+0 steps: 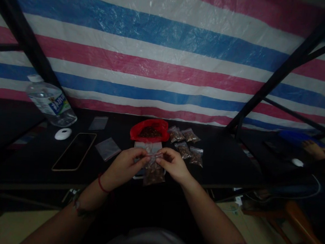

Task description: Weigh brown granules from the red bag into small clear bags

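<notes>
Both hands pinch the top edge of a small clear plastic bag (154,173) filled with brown bits, held just above the near edge of the black table (227,163). My left hand (123,167) grips the bag's left corner, my right hand (173,164) the right corner, fingers closed. Behind the bag sits an open red bag (150,130) of the same brown stuff. Several filled small bags (187,145) lie to its right. Under the held bag a pale flat thing, partly hidden, rests on the table.
Two flat clear bags (107,148) that look empty, a dark phone (75,151), a white round object (63,133) and a water bottle (51,103) lie at left. A striped tarp (169,53) hangs behind. Black frame bars slant at both sides. Another person's foot (319,149) shows at right.
</notes>
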Available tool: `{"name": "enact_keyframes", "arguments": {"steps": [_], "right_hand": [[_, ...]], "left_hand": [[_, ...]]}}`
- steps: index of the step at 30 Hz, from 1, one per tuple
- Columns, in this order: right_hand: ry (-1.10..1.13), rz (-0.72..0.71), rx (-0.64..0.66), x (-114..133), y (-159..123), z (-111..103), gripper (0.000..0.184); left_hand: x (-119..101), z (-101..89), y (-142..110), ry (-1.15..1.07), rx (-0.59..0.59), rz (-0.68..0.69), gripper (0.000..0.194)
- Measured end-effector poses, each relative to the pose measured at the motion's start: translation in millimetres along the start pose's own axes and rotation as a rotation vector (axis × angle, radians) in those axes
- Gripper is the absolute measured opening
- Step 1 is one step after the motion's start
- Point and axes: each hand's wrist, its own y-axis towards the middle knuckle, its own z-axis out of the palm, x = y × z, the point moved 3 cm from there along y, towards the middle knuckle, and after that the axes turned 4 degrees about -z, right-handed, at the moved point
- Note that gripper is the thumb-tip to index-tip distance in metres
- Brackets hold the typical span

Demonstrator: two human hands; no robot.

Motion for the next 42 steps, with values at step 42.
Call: {"name": "enact_keyframes", "arguments": {"steps": [42], "right_hand": [[-0.28, -0.167, -0.155, 12.1, -4.7, -4.1, 0.009]], "left_hand": [[10.6, -10.2, -6.2, 0.069, -0.201, 0.041, 0.024]]}}
